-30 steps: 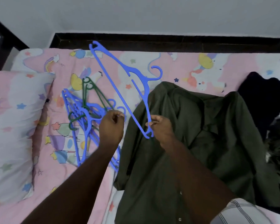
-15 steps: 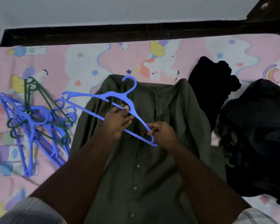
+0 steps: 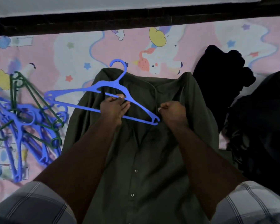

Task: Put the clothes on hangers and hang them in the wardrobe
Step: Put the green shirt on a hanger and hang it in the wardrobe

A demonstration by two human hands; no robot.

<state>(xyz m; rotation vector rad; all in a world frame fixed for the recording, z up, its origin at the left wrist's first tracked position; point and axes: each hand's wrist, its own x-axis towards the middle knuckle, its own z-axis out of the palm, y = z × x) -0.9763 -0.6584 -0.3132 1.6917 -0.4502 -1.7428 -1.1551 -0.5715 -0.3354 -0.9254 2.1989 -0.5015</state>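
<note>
Since the prior frame the right hand (image 3: pixel 173 112) has left the blue hanger (image 3: pixel 103 89) and now bunches the olive shirt (image 3: pixel 152 159) near its collar. Shirt lies flat on the patterned bedsheet (image 3: pixel 87 46). Left hand (image 3: pixel 114 109) pinches the hanger over the shirt's chest. Spare hangers (image 3: pixel 23 120) lie heaped left of the shirt.

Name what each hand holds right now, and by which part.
The left hand grips the blue hanger at its inner crossbar, just below the neck. The right hand pinches the green shirt at its front edge below the collar.
</note>
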